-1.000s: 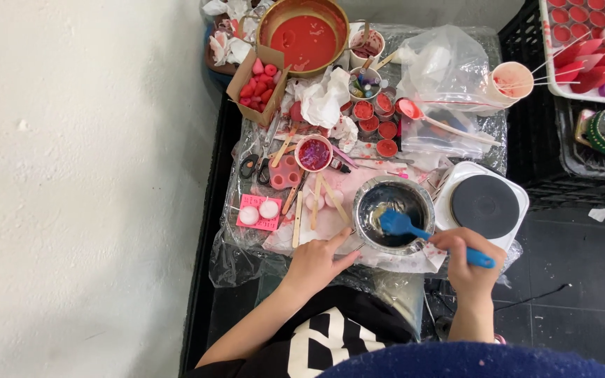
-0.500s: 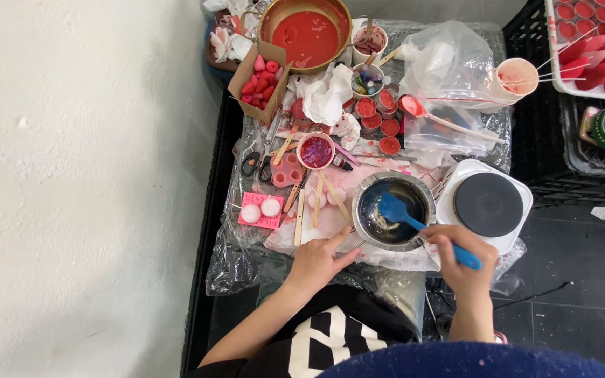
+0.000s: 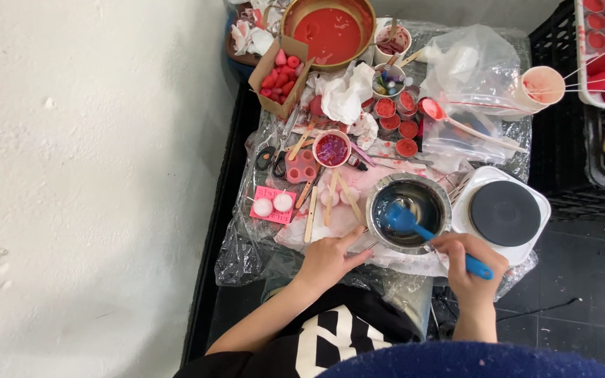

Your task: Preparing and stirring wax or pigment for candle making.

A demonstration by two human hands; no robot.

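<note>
My right hand (image 3: 469, 266) grips the handle of a blue spatula (image 3: 414, 225), whose head rests inside a small metal pot (image 3: 409, 213) with dark liquid. My left hand (image 3: 329, 257) lies flat on the plastic-covered table just left of the pot, thumb near its rim. Wooden sticks (image 3: 330, 198) lie just beyond the left hand.
A white hot plate with a black disc (image 3: 504, 213) stands right of the pot. Further back are a large bowl of red wax (image 3: 328, 31), several small red-filled cups (image 3: 397, 117), a box of pink pieces (image 3: 280, 73), a pink mould (image 3: 273, 204), scissors (image 3: 272, 159) and plastic bags (image 3: 474, 66).
The spatula head has shifted a little within the pot, and my right hand has moved slightly with it. My left hand stays in place.
</note>
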